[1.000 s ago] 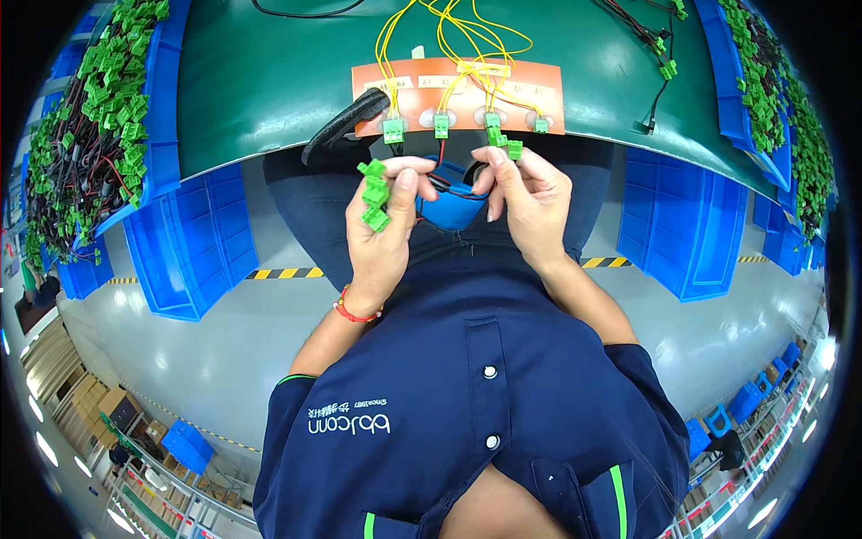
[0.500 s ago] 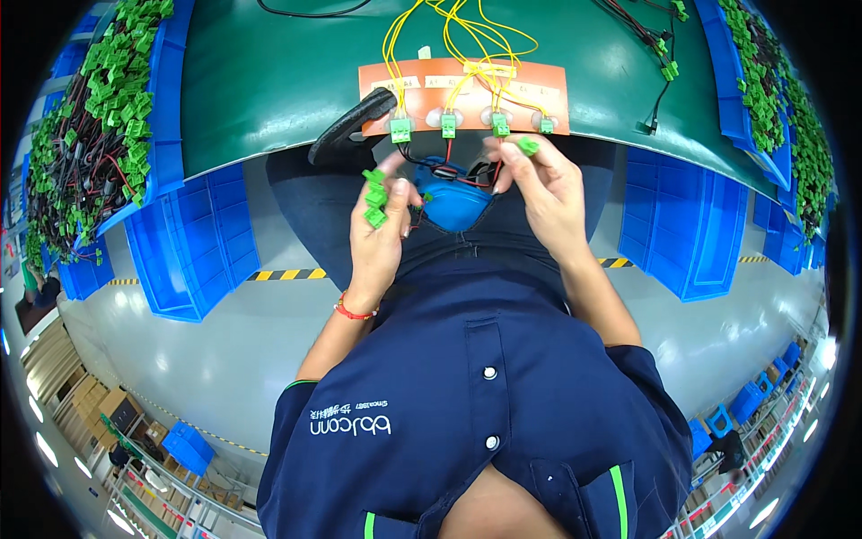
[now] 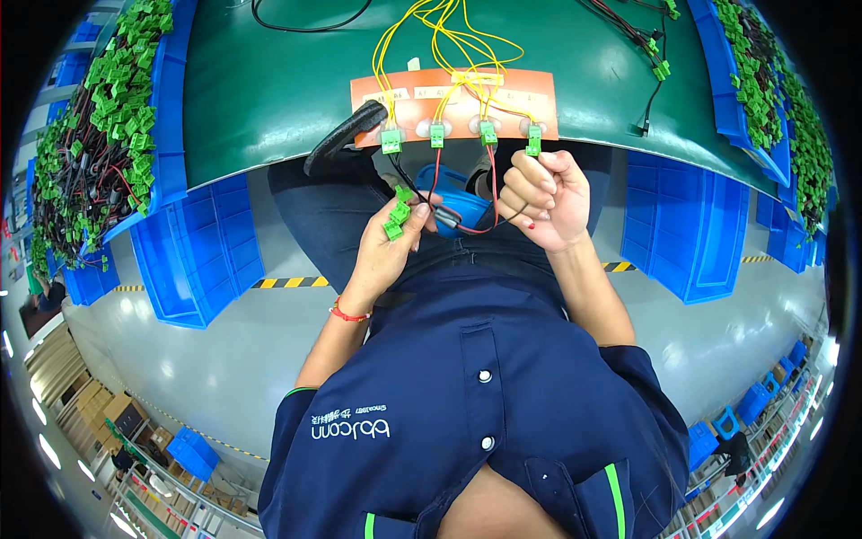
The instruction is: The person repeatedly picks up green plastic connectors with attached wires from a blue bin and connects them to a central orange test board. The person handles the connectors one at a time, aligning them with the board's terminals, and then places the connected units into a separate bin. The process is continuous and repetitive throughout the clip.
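Note:
My left hand (image 3: 391, 237) is closed around a small bunch of green terminal connectors (image 3: 396, 221). Black and red wires (image 3: 496, 184) loop below the board, passing a dark cable part (image 3: 446, 216) beside its fingertips. My right hand (image 3: 549, 199) is curled, with thumb and forefinger at the green connector (image 3: 534, 141) on the right end of the orange board (image 3: 413, 115). That connector lines up with the board's rightmost socket; how fully it is seated cannot be seen. Three more green connectors sit along the board's front edge, including one at its left (image 3: 391, 142).
Yellow wires (image 3: 449, 45) run from the board across the green table (image 3: 269, 90). A curved black piece (image 3: 346, 142) juts out at the board's left. Blue bins (image 3: 164, 108) heaped with green-ended cables flank the table, and another blue bin (image 3: 199, 251) stands lower left.
My right hand has brought its green connector up to the rightmost socket, its fingers curling in. My left hand has moved slightly right and down with its bunch. The board appears shifted slightly left and down.

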### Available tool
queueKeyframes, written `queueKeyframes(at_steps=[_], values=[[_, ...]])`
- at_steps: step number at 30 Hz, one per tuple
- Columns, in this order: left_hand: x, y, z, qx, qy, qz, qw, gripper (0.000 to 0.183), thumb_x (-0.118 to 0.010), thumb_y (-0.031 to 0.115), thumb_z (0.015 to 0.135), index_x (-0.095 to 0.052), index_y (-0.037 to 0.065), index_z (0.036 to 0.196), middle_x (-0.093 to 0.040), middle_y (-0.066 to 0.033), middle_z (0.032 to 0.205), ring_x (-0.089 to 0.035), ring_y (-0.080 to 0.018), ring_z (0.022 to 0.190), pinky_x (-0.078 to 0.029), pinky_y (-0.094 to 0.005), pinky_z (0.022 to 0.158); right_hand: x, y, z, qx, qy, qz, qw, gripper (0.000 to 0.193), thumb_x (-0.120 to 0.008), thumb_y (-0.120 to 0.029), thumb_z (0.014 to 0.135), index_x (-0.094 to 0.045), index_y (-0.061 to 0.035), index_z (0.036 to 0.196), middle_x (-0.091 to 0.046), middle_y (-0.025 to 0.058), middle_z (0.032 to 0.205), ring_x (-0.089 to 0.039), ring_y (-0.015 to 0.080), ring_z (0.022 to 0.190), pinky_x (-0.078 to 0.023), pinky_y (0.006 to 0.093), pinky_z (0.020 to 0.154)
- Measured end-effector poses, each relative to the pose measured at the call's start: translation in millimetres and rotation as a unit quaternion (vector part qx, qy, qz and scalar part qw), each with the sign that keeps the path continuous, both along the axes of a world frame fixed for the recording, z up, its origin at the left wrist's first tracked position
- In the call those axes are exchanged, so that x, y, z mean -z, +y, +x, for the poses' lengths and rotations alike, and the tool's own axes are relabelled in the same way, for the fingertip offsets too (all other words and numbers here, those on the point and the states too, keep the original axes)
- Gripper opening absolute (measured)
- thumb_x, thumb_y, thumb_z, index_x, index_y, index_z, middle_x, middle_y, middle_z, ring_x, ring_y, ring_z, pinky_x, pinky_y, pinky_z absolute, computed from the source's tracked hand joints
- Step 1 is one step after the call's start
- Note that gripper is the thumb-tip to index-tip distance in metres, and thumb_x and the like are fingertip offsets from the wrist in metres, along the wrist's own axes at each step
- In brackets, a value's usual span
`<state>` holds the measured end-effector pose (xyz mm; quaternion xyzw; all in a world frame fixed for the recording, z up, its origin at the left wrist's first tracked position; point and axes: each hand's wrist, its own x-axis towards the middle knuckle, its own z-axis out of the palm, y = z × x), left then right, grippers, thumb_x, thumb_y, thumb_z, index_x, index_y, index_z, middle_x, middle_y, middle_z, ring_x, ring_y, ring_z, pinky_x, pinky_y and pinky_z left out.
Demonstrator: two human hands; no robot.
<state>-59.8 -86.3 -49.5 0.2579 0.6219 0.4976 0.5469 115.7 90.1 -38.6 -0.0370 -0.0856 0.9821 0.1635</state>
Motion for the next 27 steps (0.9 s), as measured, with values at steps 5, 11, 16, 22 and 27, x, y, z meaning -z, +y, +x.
queueKeyframes(at_steps=[5,11,16,22,27], values=[[6.6,-7.5,3.5,0.003,-0.015,-0.017,1.000,0.024,-0.054,0.022,0.105,-0.067,0.003,0.113,-0.064,0.0010,0.084,-0.041,-0.0042,0.060,-0.034,-0.0221,0.055,10.5,-4.7,-9.7,-0.022,0.137,-0.118,0.983,0.037,-0.038,-0.030,0.099,-0.041,-0.0156,0.065,-0.034,-0.0042,0.053,-0.032,0.0102,0.044,-0.038,0.0297,0.050],[3.0,-10.8,-0.8,0.048,-0.034,-0.026,0.998,0.021,-0.056,0.023,0.104,-0.066,0.005,0.108,-0.064,0.0001,0.083,-0.047,-0.0037,0.065,-0.039,-0.0203,0.058,12.0,-10.7,-18.0,0.003,0.162,-0.134,0.978,0.033,-0.037,-0.030,0.094,-0.039,-0.0181,0.063,-0.031,-0.0040,0.051,-0.031,0.0107,0.043,-0.033,0.0299,0.049],[0.4,-17.7,-8.0,0.013,-0.103,-0.039,0.994,0.021,-0.056,0.025,0.104,-0.065,0.006,0.101,-0.065,-0.0009,0.082,-0.047,-0.0040,0.065,-0.036,-0.0199,0.057,9.9,-13.9,-16.6,0.013,0.134,-0.156,0.979,0.032,-0.036,-0.030,0.093,-0.038,-0.0188,0.063,-0.030,-0.0042,0.050,-0.030,0.0106,0.043,-0.031,0.0297,0.048],[0.9,-27.4,-14.8,0.002,-0.150,-0.010,0.989,0.027,-0.058,0.030,0.102,-0.064,0.005,0.094,-0.065,-0.0038,0.081,-0.047,-0.0052,0.064,-0.033,-0.0211,0.057,9.1,-9.7,-12.7,0.007,0.112,-0.142,0.983,0.032,-0.036,-0.030,0.093,-0.038,-0.0189,0.063,-0.030,-0.0049,0.050,-0.028,0.0101,0.042,-0.031,0.0292,0.048],[3.3,-29.3,-15.6,0.019,-0.170,-0.006,0.985,0.028,-0.061,0.032,0.101,-0.061,0.006,0.093,-0.065,-0.0063,0.081,-0.047,-0.0071,0.064,-0.033,-0.0231,0.058,6.6,-12.8,-11.3,-0.010,0.113,-0.126,0.986,0.033,-0.036,-0.031,0.093,-0.037,-0.0193,0.062,-0.030,-0.0051,0.050,-0.028,0.0096,0.041,-0.031,0.0292,0.048]])
